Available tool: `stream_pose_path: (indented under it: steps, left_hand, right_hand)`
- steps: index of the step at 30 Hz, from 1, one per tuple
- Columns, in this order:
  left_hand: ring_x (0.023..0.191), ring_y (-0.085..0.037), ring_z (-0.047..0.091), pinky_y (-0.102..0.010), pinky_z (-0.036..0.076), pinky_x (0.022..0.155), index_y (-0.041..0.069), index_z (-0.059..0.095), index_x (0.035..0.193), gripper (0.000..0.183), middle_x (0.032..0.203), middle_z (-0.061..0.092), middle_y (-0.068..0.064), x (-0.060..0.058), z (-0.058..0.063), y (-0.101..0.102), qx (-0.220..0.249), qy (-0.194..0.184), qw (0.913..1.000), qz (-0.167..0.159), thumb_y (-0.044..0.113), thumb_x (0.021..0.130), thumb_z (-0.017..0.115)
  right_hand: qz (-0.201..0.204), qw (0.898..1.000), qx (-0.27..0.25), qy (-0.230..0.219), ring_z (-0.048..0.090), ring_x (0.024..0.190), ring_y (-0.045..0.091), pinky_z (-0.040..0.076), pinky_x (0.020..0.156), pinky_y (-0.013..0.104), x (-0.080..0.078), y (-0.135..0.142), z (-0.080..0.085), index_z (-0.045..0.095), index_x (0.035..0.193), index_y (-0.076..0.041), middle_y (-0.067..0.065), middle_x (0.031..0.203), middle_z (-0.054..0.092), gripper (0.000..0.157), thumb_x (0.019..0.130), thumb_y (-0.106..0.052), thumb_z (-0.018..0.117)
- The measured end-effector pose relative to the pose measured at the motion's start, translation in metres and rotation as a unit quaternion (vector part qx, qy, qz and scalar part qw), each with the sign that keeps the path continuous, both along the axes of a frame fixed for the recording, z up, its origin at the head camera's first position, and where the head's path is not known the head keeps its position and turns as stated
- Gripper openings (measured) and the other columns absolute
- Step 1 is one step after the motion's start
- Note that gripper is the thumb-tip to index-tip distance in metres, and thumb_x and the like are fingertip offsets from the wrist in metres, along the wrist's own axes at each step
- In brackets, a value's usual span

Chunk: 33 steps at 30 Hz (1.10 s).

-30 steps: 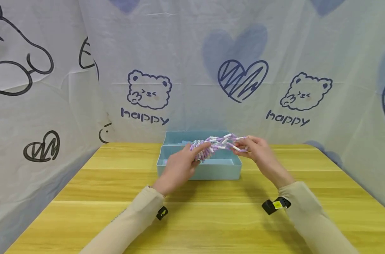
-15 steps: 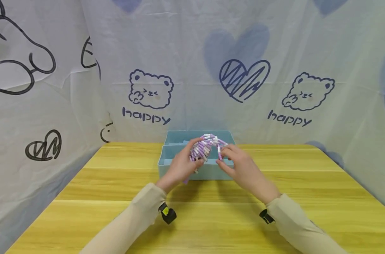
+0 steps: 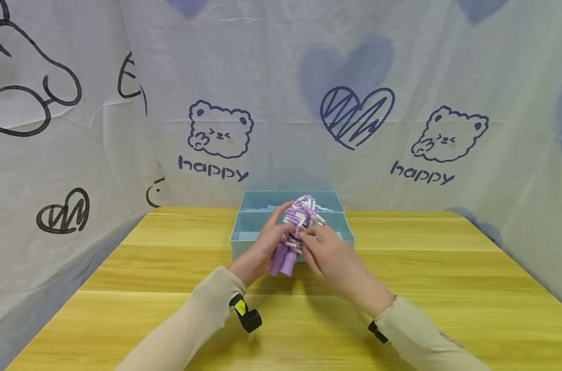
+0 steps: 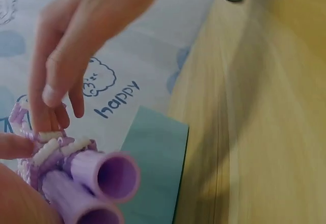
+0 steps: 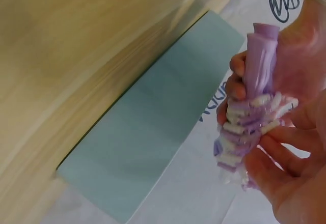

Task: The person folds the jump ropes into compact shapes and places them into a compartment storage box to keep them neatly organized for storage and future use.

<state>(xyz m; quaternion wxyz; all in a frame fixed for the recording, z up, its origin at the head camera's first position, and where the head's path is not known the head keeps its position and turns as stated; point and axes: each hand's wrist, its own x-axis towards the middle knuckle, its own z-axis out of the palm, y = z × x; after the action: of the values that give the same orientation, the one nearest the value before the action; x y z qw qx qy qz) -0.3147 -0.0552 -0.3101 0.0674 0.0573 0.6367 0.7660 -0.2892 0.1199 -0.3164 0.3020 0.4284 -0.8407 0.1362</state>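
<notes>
A jump rope point(image 3: 304, 208) of purple and white beads is bunched up above the front of the light-blue box point(image 3: 241, 249). Its two purple handles point(image 3: 287, 263) point down toward me, their hollow ends visible in the left wrist view. My left hand point(image 3: 263, 248) grips the bundle from the left, with fingers curled round the beads and handle tops. From the right, my right hand point(image 3: 336, 265) pinches a beaded stretch against the bundle between thumb and fingers. In the right wrist view both hands meet at the beaded strands point(image 5: 249, 124), just beyond the handles point(image 5: 261, 63).
Behind the front compartment, the box's rear part point(image 3: 290, 198) contains pale-blue pieces, too small to identify. The wooden table point(image 3: 169, 268) extends around the box. A white printed cloth point(image 3: 281, 103) hangs behind and along the sides.
My right hand has drawn the loose beaded loop leftward and down onto the bundle in my left hand. The left hand has turned, so both purple handles now show below it.
</notes>
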Motion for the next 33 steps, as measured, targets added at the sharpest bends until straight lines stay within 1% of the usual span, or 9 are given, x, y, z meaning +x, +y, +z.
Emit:
stream_pose_path:
  steps: [6, 11, 17, 20, 23, 26, 28, 31, 33]
  left_hand:
    - [0.093, -0.020, 0.061, -0.033, 0.052, 0.077, 0.036, 0.033, 0.151, 0.059, 0.132, 0.051, -0.015, -0.001, 0.003, -0.002, 0.044, -0.029, 0.9984, -0.019, 0.030, 0.097, 0.058]
    - [0.085, -0.020, 0.065, -0.032, 0.054, 0.072, 0.038, 0.034, 0.150, 0.068, 0.126, 0.055, -0.017, -0.001, 0.002, -0.001, 0.058, -0.020, 0.9980, -0.010, 0.018, 0.094, 0.066]
    - [0.084, -0.020, 0.065, -0.030, 0.055, 0.071, 0.041, 0.035, 0.149, 0.072, 0.126, 0.055, -0.020, -0.001, 0.001, 0.000, 0.072, -0.008, 0.9974, -0.003, 0.005, 0.093, 0.063]
    - [0.082, -0.019, 0.065, -0.029, 0.054, 0.069, 0.042, 0.034, 0.149, 0.072, 0.124, 0.054, -0.021, -0.002, -0.001, -0.003, 0.063, 0.001, 0.9980, 0.006, 0.002, 0.095, 0.059]
    - [0.082, -0.020, 0.065, -0.029, 0.054, 0.068, 0.044, 0.034, 0.149, 0.073, 0.123, 0.055, -0.021, -0.004, -0.002, -0.009, 0.042, 0.017, 0.9989, 0.013, 0.001, 0.095, 0.058]
    - [0.084, -0.022, 0.065, -0.032, 0.055, 0.069, 0.045, 0.034, 0.149, 0.074, 0.123, 0.055, -0.022, -0.007, 0.000, -0.014, 0.024, 0.034, 0.9989, 0.019, 0.000, 0.094, 0.058]
    - [0.086, -0.024, 0.065, -0.034, 0.055, 0.071, 0.045, 0.035, 0.148, 0.075, 0.123, 0.055, -0.023, -0.009, 0.001, -0.016, 0.022, 0.041, 0.9987, 0.019, 0.000, 0.093, 0.060]
    - [0.088, -0.027, 0.066, -0.039, 0.056, 0.074, 0.046, 0.035, 0.148, 0.077, 0.125, 0.055, -0.024, -0.010, 0.004, -0.018, 0.022, 0.043, 0.9988, 0.011, 0.000, 0.092, 0.061]
    - [0.090, -0.029, 0.066, -0.042, 0.056, 0.076, 0.047, 0.034, 0.148, 0.079, 0.127, 0.053, -0.023, -0.010, 0.007, -0.019, 0.019, 0.043, 0.9989, 0.003, -0.001, 0.092, 0.062]
  right_hand:
    - [-0.032, 0.999, 0.033, -0.005, 0.051, 0.113, 0.030, 0.049, 0.093, 0.042, 0.007, -0.004, -0.002, 0.056, 0.134, 0.003, 0.016, 0.121, 0.056, 0.041, 0.097, -0.015, 0.058]
    - [-0.042, 0.998, 0.053, 0.006, 0.048, 0.117, 0.032, 0.043, 0.101, 0.042, 0.010, -0.008, -0.005, 0.054, 0.134, 0.005, 0.018, 0.125, 0.054, 0.051, 0.095, -0.026, 0.061]
    - [-0.045, 0.998, 0.050, 0.001, 0.045, 0.122, 0.031, 0.039, 0.105, 0.041, 0.015, -0.011, -0.007, 0.051, 0.137, 0.004, 0.016, 0.130, 0.051, 0.062, 0.091, -0.034, 0.065]
    - [-0.036, 0.998, 0.043, -0.032, 0.042, 0.131, 0.030, 0.036, 0.108, 0.041, 0.015, -0.010, -0.008, 0.046, 0.143, 0.003, 0.017, 0.142, 0.046, 0.063, 0.093, -0.031, 0.064]
    - [-0.010, 0.996, 0.009, -0.092, 0.036, 0.139, 0.029, 0.033, 0.109, 0.042, 0.012, -0.009, -0.012, 0.041, 0.147, -0.001, 0.014, 0.153, 0.036, 0.062, 0.096, -0.026, 0.064]
    - [0.033, 0.987, -0.042, -0.155, 0.033, 0.141, 0.028, 0.033, 0.109, 0.044, 0.006, -0.006, -0.016, 0.038, 0.151, -0.006, 0.008, 0.158, 0.029, 0.061, 0.097, -0.020, 0.063]
    - [0.060, 0.974, -0.077, -0.203, 0.033, 0.141, 0.026, 0.033, 0.109, 0.045, 0.001, -0.001, -0.016, 0.039, 0.151, -0.011, 0.002, 0.159, 0.028, 0.059, 0.097, -0.018, 0.062]
    - [0.095, 0.945, -0.133, -0.284, 0.036, 0.139, 0.024, 0.033, 0.108, 0.048, -0.007, 0.008, -0.009, 0.047, 0.147, -0.016, -0.002, 0.155, 0.035, 0.050, 0.099, -0.017, 0.060]
    - [0.093, 0.924, -0.168, -0.330, 0.040, 0.137, 0.023, 0.035, 0.107, 0.051, -0.011, 0.016, -0.001, 0.054, 0.143, -0.019, -0.005, 0.150, 0.043, 0.042, 0.101, -0.021, 0.058]
